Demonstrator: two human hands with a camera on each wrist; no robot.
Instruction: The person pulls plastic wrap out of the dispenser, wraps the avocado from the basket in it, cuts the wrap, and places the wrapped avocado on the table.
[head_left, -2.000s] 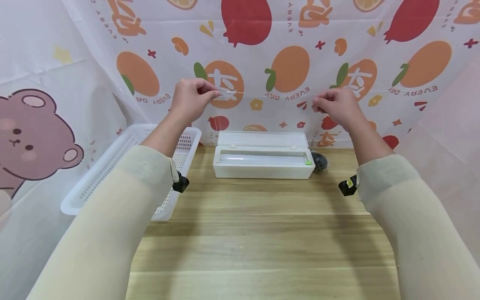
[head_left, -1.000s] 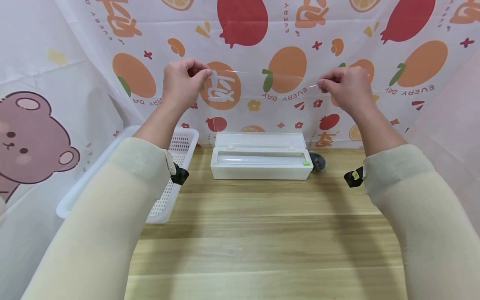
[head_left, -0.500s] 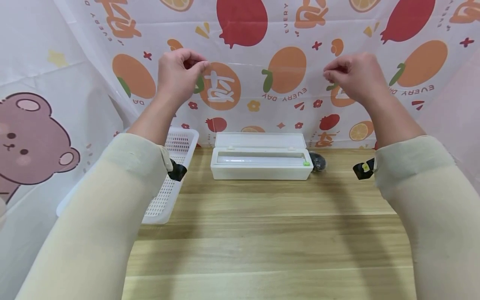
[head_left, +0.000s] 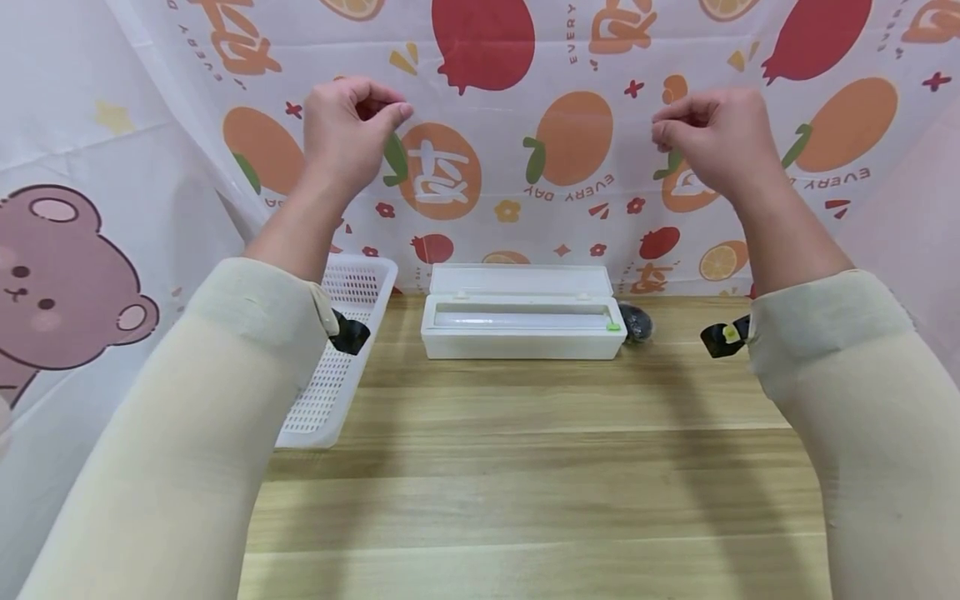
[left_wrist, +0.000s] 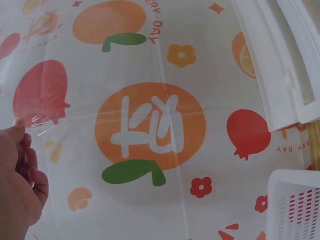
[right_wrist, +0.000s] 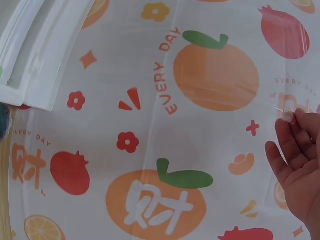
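A thin, clear sheet of cling film [left_wrist: 50, 129] stretches between the two raised hands, showing mostly as glints and creases. My left hand [head_left: 343, 137] pinches one upper corner between thumb and fingertips. The other upper corner is pinched by my right hand [head_left: 723, 142], level with the left and well apart from it. Below and beyond the hands stands a white cling film dispenser [head_left: 521, 346] with its lid [head_left: 521, 280] tipped back. A film roll [head_left: 521, 321] lies inside, and a green slider [head_left: 613, 327] sits at the right end of its front edge.
A white perforated basket [head_left: 333, 417] stands on the wooden table [head_left: 517, 475] at left, partly behind the left sleeve. Against the dispenser's right end lies a dark round object in clear wrapping [head_left: 637, 322]. A fruit-printed curtain [head_left: 495, 117] hangs behind, close beyond the hands.
Both hands have risen and moved farther apart. The film, bunched near the left hand at first with the right fingers off it, is now held at both corners and spread.
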